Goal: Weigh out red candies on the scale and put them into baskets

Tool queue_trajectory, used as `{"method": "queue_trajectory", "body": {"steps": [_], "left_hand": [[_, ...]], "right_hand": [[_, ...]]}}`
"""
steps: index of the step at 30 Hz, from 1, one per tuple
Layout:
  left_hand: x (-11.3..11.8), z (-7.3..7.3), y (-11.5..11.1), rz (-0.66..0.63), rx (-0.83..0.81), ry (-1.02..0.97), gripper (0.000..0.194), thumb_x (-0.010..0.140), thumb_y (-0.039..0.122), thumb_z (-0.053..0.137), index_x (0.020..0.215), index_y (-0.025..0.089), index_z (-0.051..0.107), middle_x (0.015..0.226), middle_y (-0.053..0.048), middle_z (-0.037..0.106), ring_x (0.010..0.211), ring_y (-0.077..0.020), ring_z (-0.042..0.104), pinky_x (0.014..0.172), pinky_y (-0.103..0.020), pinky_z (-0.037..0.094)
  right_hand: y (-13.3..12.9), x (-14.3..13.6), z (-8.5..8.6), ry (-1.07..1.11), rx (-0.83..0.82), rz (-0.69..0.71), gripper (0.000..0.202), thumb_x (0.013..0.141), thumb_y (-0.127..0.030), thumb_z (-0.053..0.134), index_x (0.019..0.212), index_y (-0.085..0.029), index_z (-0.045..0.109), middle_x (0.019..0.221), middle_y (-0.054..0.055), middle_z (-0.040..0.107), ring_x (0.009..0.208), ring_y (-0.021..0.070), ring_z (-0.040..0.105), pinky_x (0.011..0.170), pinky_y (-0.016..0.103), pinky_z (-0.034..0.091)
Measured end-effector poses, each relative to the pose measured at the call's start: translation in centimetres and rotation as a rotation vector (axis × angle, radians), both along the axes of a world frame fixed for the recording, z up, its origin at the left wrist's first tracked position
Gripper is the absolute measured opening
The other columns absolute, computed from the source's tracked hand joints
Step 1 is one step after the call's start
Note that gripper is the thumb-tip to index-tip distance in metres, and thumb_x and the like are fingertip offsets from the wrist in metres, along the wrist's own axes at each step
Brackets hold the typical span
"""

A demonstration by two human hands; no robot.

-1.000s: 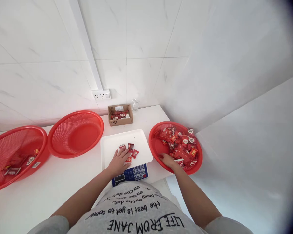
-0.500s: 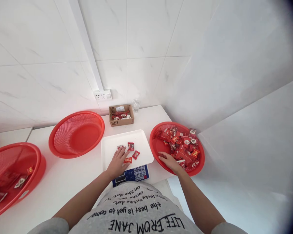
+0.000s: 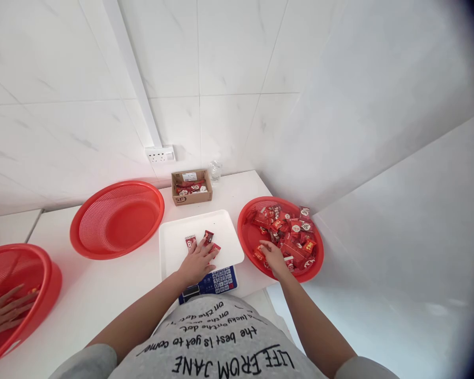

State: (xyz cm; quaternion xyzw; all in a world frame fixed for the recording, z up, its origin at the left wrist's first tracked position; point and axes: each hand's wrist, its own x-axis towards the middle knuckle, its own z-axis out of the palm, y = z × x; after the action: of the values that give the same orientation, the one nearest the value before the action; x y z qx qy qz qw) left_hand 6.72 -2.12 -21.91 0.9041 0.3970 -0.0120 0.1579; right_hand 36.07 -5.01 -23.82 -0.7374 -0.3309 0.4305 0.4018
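My left hand [image 3: 197,260] lies with its fingers spread over small red wrapped packets on the white tray [image 3: 231,247] of a scale. One packet [image 3: 190,242] shows beyond my fingertips, and a dark red one [image 3: 208,236] lies just right of it. Over the near left part of the right red basket [image 3: 243,223], my right hand [image 3: 273,258] has its fingers bent together. An orange-red packet [image 3: 258,253] sits right at those fingers; whether they grip it cannot be made out. Many red packets [image 3: 296,247] fill the basket's right side.
A blue keypad [image 3: 221,280] juts out below the tray. Behind it stand a cardboard box [image 3: 191,199] with packets and a clear plastic item [image 3: 215,171]. An empty red basket [image 3: 118,221] is at left. Another person's hand [image 3: 8,310] reaches into the far left basket [image 3: 53,287].
My left hand has shifted over the packets, covering more of them. My right hand's fingers have drawn in, and an orange-red packet now shows beside them. Another person's hand has entered the far left basket.
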Motion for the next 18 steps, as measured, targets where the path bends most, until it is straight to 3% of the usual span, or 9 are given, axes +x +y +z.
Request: {"method": "queue_trajectory", "body": {"steps": [3, 6, 8, 11, 14, 18], "left_hand": [[-0.8, -0.1, -0.2, 0.005, 0.018, -0.023, 0.048, 0.088, 0.040, 0.046, 0.134, 0.028, 0.043, 0.145, -0.003, 0.039, 0.139, -0.0310, 0.016, 0.111, -0.055, 0.014], [-1.5, 0.0, -0.6, 0.024, 0.045, -0.031, 0.045, 0.087, 0.037, 0.047, 0.132, 0.027, 0.046, 0.142, -0.003, 0.043, 0.138, -0.0309, 0.018, 0.111, -0.055, 0.015], [-1.8, 0.2, -0.7, 0.028, 0.054, -0.040, 0.045, 0.087, 0.037, 0.049, 0.131, 0.026, 0.047, 0.141, -0.004, 0.044, 0.138, -0.0306, 0.019, 0.111, -0.054, 0.015], [-2.3, 0.2, -1.0, 0.039, 0.054, -0.066, 0.048, 0.087, 0.037, 0.049, 0.134, 0.026, 0.044, 0.141, -0.004, 0.044, 0.137, -0.0296, 0.021, 0.111, -0.054, 0.016], [-2.9, -0.1, -1.3, 0.085, 0.068, -0.104, 0.049, 0.087, 0.036, 0.047, 0.135, 0.028, 0.041, 0.144, -0.005, 0.039, 0.138, -0.0283, 0.022, 0.110, -0.053, 0.020], [-3.3, -0.4, -1.5, 0.166, 0.087, -0.123, 0.052, 0.087, 0.034, 0.047, 0.137, 0.026, 0.038, 0.148, -0.008, 0.031, 0.138, -0.0289, 0.021, 0.109, -0.052, 0.024]], "right_hand": [[0.9, -0.7, 0.8, 0.114, 0.061, -0.133, 0.039, 0.068, -0.038, 0.060, 0.103, -0.019, 0.062, 0.077, 0.002, 0.066, 0.067, 0.0159, 0.060, 0.057, 0.027, 0.048], [2.0, -2.3, 2.1, 0.233, 0.104, -0.175, 0.042, 0.067, -0.041, 0.062, 0.104, -0.021, 0.061, 0.079, 0.001, 0.065, 0.068, 0.0147, 0.060, 0.058, 0.026, 0.048], [2.6, -3.7, 3.1, 0.315, 0.122, -0.122, 0.044, 0.067, -0.041, 0.063, 0.106, -0.022, 0.060, 0.085, 0.002, 0.066, 0.073, 0.0149, 0.061, 0.063, 0.026, 0.049], [3.1, -5.8, 4.3, 0.397, 0.125, 0.133, 0.048, 0.069, -0.042, 0.064, 0.113, -0.023, 0.058, 0.104, 0.006, 0.066, 0.090, 0.0175, 0.062, 0.076, 0.031, 0.050], [3.3, -6.9, 4.8, 0.288, 0.159, 0.356, 0.052, 0.072, -0.040, 0.063, 0.120, -0.024, 0.054, 0.124, 0.008, 0.058, 0.111, 0.0198, 0.055, 0.092, 0.035, 0.045], [3.4, -5.7, 3.8, -0.128, 0.212, 0.285, 0.043, 0.079, -0.037, 0.052, 0.118, -0.021, 0.056, 0.126, 0.008, 0.057, 0.117, 0.0201, 0.052, 0.102, 0.036, 0.039]]}}
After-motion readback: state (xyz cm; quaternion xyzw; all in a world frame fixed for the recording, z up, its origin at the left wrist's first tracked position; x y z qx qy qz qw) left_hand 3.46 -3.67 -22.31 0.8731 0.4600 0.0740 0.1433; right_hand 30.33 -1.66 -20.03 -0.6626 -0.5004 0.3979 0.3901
